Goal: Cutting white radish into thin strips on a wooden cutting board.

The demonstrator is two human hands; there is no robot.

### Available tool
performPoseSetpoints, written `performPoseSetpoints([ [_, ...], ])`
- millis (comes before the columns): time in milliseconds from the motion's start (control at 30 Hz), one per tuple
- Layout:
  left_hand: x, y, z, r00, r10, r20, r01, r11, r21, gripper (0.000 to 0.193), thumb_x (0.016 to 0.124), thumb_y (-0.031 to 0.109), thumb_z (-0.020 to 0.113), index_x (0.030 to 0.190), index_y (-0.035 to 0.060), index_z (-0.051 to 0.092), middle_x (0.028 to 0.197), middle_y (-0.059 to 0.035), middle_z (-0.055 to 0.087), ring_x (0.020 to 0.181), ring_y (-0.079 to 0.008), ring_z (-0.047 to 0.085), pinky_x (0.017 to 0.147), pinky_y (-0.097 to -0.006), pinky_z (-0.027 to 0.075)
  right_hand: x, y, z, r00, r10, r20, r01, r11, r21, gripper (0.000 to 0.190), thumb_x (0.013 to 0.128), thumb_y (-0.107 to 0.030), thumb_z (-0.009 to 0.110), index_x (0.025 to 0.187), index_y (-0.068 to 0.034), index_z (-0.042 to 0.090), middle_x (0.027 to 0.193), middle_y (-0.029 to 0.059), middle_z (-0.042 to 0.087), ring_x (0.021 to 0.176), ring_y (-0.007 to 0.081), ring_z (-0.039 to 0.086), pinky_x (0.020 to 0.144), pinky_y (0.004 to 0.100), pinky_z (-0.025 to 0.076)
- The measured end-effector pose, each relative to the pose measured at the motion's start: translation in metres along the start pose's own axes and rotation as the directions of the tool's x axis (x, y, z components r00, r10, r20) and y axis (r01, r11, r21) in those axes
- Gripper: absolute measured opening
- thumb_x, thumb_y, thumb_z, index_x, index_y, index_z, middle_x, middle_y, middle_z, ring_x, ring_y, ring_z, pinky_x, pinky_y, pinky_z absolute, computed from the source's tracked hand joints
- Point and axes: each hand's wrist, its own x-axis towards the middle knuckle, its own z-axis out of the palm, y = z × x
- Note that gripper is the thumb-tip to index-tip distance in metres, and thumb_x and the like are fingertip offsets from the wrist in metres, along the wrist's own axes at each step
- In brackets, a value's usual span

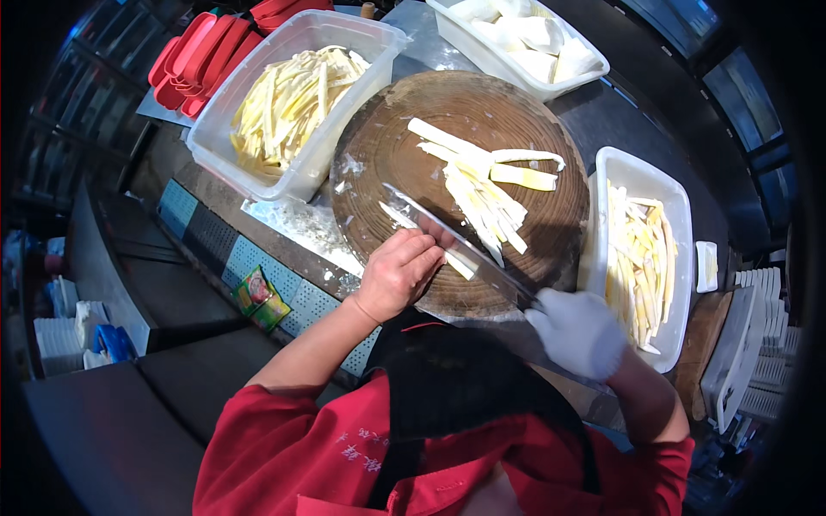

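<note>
My bare left hand [401,269] presses a pale bamboo-shoot-like stalk [459,263] onto a round wooden chopping block [387,129]. My right hand [577,332], in a white knit glove, grips the handle of a cleaver [497,271]. The long blade runs close beside my left fingertips, along the stalk. Behind the blade lies a loose pile of cut pale strips [484,200]. A few thicker stalk pieces [523,177] rest at the pile's far side. Small white scraps [352,164] stick to the wood on the left.
A clear plastic tub [381,71] of cut strips stands at the left of the block. Another tub [681,258] with whole stalks is at the right. A white bin [574,84] of white chunks sits behind. Red plastic baskets [206,51] and a green packet [261,300] lie leftward.
</note>
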Motion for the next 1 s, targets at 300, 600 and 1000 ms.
performPoseSetpoints([
  [300, -0.002, 0.001, -0.008, 0.997, -0.064, 0.051, 0.065, 0.998, -0.026, 0.021, 0.074, 0.001, 0.08, 0.091, 0.0012, 0.069, 0.089, -0.0096, 0.066, 0.083, -0.0283, 0.065, 0.071, -0.037, 0.054, -0.012, 0.004, -0.004, 0.999, -0.051, -0.01, 0.051, 0.999, 0.004, 0.023, 0.093, -0.024, 0.062, 0.083, -0.003, 0.059, 0.066, 0.0217, 0.062, 0.068, 0.0429, 0.065, 0.065, 0.0487, 0.053],
  [600, 0.106, -0.081, -0.003, 0.964, 0.082, 0.252, -0.101, 0.993, 0.062, 0.035, 0.075, -0.001, 0.073, 0.11, 0.0031, 0.066, 0.108, -0.0142, 0.064, 0.101, -0.035, 0.062, 0.087, -0.0429, 0.052, -0.105, 0.04, 0.003, 0.91, 0.409, 0.065, -0.406, 0.851, 0.333, 0.02, 0.085, -0.024, 0.071, 0.081, -0.005, 0.069, 0.076, 0.0177, 0.068, 0.075, 0.0388, 0.068, 0.066, 0.0456, 0.053],
  [1000, 0.128, -0.123, 0.004, 0.742, -0.164, 0.651, -0.152, 0.904, 0.4, 0.056, 0.077, 0.007, 0.069, 0.129, -0.0032, 0.052, 0.117, -0.0205, 0.059, 0.111, -0.0408, 0.057, 0.095, -0.0447, 0.049, -0.031, 0.021, 0.024, 0.998, -0.016, -0.054, 0.021, 0.997, 0.077, 0.025, 0.093, -0.03, 0.057, 0.086, -0.008, 0.066, 0.082, 0.0163, 0.067, 0.079, 0.0399, 0.066, 0.071, 0.052, 0.053],
])
